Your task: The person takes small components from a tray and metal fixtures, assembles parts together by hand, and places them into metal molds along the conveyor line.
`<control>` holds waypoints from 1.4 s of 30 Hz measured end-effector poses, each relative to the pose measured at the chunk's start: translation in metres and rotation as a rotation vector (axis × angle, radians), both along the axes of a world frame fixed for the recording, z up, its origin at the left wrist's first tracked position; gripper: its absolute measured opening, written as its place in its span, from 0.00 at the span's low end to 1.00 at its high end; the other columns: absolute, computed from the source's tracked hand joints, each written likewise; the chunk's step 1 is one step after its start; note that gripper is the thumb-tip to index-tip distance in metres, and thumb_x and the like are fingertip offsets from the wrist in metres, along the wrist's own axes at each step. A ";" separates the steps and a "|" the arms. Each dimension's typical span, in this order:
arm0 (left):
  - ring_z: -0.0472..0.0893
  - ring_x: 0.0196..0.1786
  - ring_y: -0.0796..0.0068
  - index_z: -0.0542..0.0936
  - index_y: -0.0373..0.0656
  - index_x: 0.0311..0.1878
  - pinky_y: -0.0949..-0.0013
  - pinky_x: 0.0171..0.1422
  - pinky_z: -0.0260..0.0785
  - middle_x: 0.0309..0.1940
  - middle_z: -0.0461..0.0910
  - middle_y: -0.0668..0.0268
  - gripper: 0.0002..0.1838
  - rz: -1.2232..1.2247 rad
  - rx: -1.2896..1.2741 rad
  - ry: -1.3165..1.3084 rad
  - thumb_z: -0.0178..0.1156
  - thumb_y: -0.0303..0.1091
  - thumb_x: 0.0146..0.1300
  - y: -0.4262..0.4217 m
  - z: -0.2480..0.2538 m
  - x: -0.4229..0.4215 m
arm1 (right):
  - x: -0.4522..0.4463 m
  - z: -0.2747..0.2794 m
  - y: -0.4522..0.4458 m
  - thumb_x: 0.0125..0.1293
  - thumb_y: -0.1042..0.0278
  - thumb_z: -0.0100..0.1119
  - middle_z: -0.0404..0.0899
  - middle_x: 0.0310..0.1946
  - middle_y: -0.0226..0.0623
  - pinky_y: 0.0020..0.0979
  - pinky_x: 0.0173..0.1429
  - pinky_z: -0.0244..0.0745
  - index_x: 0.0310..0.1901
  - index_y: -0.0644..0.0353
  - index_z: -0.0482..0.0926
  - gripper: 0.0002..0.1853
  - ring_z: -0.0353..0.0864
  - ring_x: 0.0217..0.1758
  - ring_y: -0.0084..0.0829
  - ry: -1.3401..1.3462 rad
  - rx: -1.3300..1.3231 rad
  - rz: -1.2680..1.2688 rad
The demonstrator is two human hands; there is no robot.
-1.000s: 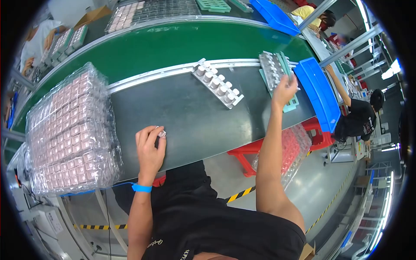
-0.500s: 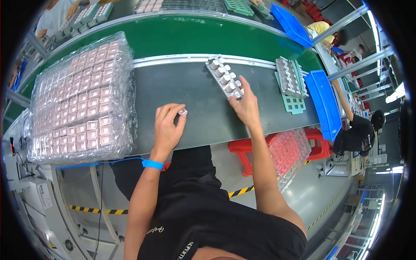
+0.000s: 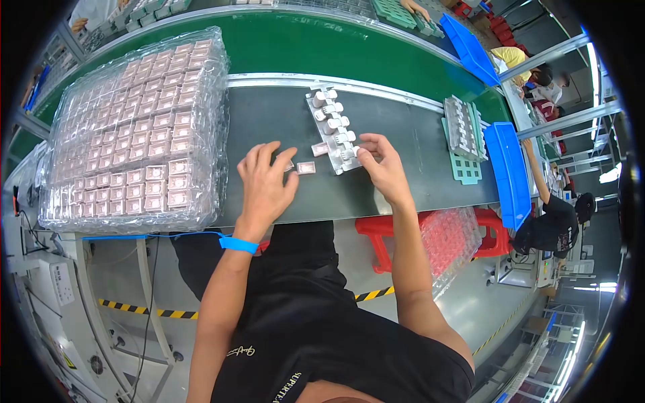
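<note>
My left hand is spread with the fingers loosely bent above the dark tabletop. A small pink piece lies just to the right of its fingertips, and another sits partly behind them; I cannot tell whether I touch that one. My right hand has thumb and forefinger parted at the near end of a metal rack; I cannot tell whether they grip it. That rack slants away ahead of my right hand and carries white rounded pieces along its length, with one more pink piece against its left side. Left of my left hand is a big clear-plastic-wrapped pack, filled with rows of pink pieces in square cells. To the right of my right hand, another metal rack rests on a green tray with square holes, and beside them stands a blue bin.
</note>
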State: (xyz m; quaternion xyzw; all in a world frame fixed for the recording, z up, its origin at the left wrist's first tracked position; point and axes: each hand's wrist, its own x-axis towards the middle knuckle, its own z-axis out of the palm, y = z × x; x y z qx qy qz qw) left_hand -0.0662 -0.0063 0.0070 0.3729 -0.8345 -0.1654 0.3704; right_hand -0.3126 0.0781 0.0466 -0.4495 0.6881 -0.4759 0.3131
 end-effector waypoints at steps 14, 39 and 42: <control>0.74 0.59 0.59 0.85 0.47 0.50 0.45 0.71 0.58 0.51 0.78 0.63 0.16 -0.023 -0.062 -0.069 0.71 0.35 0.57 0.005 -0.002 -0.022 | -0.018 0.010 -0.007 0.67 0.63 0.69 0.84 0.30 0.30 0.25 0.40 0.75 0.48 0.69 0.84 0.16 0.78 0.34 0.18 0.136 0.064 -0.028; 0.77 0.54 0.58 0.82 0.38 0.56 0.55 0.61 0.67 0.50 0.82 0.61 0.22 -0.152 0.068 0.053 0.69 0.27 0.56 0.002 -0.007 0.024 | 0.072 0.041 -0.022 0.70 0.70 0.62 0.87 0.40 0.51 0.39 0.46 0.81 0.50 0.65 0.83 0.10 0.88 0.40 0.44 0.643 -0.007 0.301; 0.77 0.55 0.57 0.81 0.37 0.57 0.55 0.59 0.68 0.50 0.81 0.60 0.24 -0.131 0.056 0.059 0.70 0.29 0.55 0.004 -0.004 0.031 | 0.088 0.019 -0.034 0.69 0.69 0.62 0.86 0.39 0.51 0.46 0.47 0.79 0.47 0.64 0.83 0.10 0.85 0.41 0.55 0.684 -0.007 0.449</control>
